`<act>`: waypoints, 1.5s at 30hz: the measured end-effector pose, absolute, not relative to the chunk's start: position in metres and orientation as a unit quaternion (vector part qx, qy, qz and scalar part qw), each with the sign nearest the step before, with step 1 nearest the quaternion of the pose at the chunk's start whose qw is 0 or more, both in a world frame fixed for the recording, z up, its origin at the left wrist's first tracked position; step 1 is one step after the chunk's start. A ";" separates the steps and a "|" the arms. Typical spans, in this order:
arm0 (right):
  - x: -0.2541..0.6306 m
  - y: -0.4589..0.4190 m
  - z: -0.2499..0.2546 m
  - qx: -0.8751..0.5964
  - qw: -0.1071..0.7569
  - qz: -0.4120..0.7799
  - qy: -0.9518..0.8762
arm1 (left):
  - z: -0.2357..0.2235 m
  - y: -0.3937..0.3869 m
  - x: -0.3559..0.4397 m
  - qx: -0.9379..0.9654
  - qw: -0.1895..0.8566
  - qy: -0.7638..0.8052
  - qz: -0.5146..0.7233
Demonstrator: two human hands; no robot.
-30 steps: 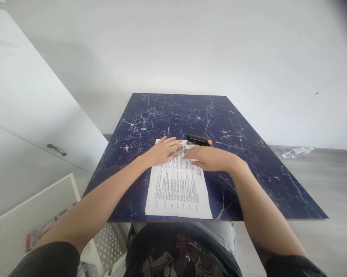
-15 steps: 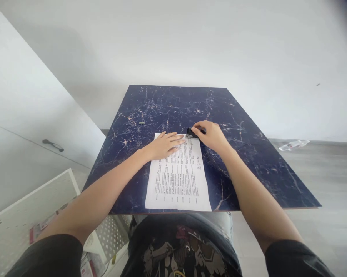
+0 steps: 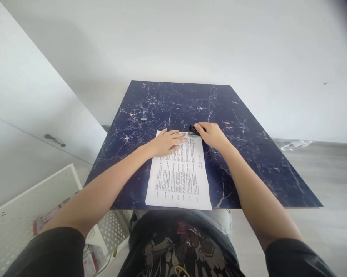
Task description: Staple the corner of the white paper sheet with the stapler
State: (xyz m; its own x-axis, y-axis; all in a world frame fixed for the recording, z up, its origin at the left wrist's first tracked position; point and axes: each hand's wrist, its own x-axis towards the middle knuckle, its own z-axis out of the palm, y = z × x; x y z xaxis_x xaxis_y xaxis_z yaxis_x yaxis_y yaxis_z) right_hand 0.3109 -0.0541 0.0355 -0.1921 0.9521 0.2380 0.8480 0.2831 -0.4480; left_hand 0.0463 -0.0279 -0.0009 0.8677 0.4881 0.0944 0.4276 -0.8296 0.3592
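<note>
Printed sheets of paper (image 3: 179, 177) lie on the dark blue marbled table (image 3: 242, 169), close to its near edge. My left hand (image 3: 169, 142) rests flat on the far left part of the sheets, fingers stretched out. A small black stapler (image 3: 193, 130) sits at their far right corner, its jaw at the paper's edge. My right hand (image 3: 212, 134) is closed around the stapler's rear end, thumb on top. Whether the stapler is pressed down, I cannot tell. Farther off on the tabletop lies a small strip of staples (image 3: 144, 119).
A white perforated basket (image 3: 72, 181) holding red and white packets (image 3: 89, 263) stands below the table on the left. A white cabinet with a dark handle (image 3: 55, 140) is beside it. On the floor to the right lies a clear plastic wrapper (image 3: 296, 145).
The view has shifted slightly. My right hand's grip on the stapler has changed a little, with the fingers now lying flatter over it. My left hand stays on the paper.
</note>
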 end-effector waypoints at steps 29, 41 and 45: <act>0.273 -0.047 0.032 -0.640 0.075 -0.082 -0.760 | 0.005 -0.031 0.049 0.955 0.137 0.258 0.059; 0.266 -0.050 0.020 -0.636 0.113 -0.155 -0.748 | 0.009 -0.035 0.050 0.955 0.133 0.260 0.060; 0.262 -0.054 0.022 -0.640 0.098 -0.164 -0.744 | 0.009 -0.036 0.050 0.955 0.135 0.257 0.055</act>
